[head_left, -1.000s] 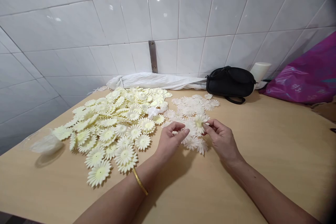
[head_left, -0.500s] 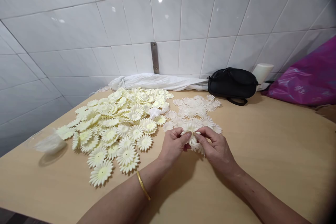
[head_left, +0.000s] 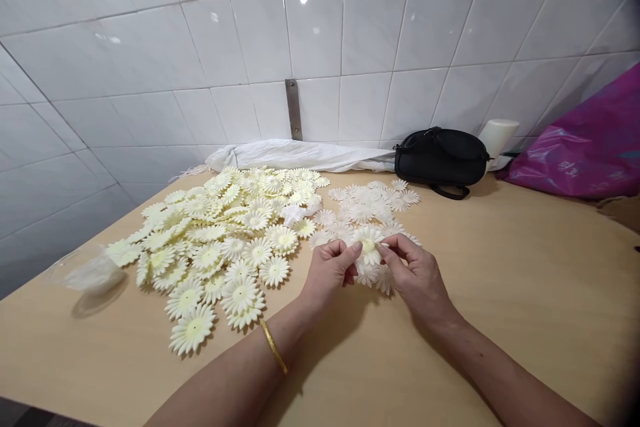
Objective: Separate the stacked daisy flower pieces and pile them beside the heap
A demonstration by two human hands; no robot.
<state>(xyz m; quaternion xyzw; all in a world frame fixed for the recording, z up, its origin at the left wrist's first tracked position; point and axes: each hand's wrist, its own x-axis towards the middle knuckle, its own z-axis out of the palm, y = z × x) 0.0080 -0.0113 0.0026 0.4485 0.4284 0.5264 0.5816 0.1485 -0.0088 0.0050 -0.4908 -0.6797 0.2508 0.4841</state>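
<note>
Between my two hands is a daisy-shaped artificial flower [head_left: 368, 244] with white petals and a pale yellow centre, raised over the table. My left hand [head_left: 332, 271] pinches its left edge between thumb and fingers. On the other side, the thumb and forefinger of my right hand [head_left: 416, 275] are closed on its right edge. Behind and under the hands lie thin white flower pieces [head_left: 367, 203]. A large heap of pale yellow and white flower pieces [head_left: 207, 233] spreads to the left of my hands.
At the left edge stands a clear container [head_left: 93, 271] with whitish contents. Along the tiled wall lies a white cloth [head_left: 300, 156], beside a black zipped case [head_left: 443, 157] and a white cylinder [head_left: 499, 137]. A purple plastic bag [head_left: 583, 147] sits at the right. All rest on a wooden table [head_left: 530, 293].
The flower in my hands has turned, so its yellow centre now faces me. My thumbs have moved from its middle out to its edges, slightly farther apart.
</note>
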